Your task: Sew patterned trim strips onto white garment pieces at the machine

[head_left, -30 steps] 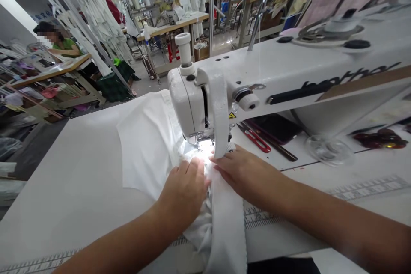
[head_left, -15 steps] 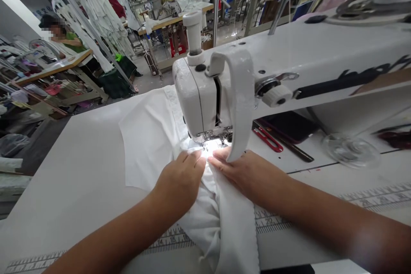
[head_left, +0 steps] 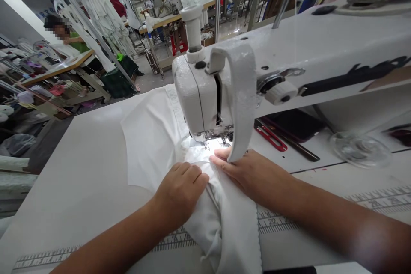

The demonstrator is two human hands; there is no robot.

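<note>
Slid back from the needle since the earlier frame, the left hand (head_left: 181, 190) now lies further toward the person, while the right hand (head_left: 245, 175) stays close beside the presser foot. The left fingers (head_left: 189, 171) sit close together and flat on top of the gathered white cloth (head_left: 205, 218), pressing rather than pinching. The right fingers (head_left: 221, 158) reach out narrow and straight, their tips resting on the cloth just in front of the steel presser foot (head_left: 208, 136). Neither hand visibly grips anything.

The cloth runs under the foot of a white industrial sewing machine (head_left: 199, 98), with a smooth white panel (head_left: 150, 145) spreading to the left and a wide white fabric band (head_left: 240, 94) looping up over the machine head and hanging beside the right hand. Flat, spread pressure on both sides of the foot seems the sound way to keep these layers level, with the fingertips kept clear of the needle.

Red-handled thread snips (head_left: 269, 137), a dark phone (head_left: 293, 124) and a clear plastic disc (head_left: 359, 150) lie on the white table top (head_left: 73, 167) to the right. A measuring tape (head_left: 170, 242) runs along its near edge.
</note>
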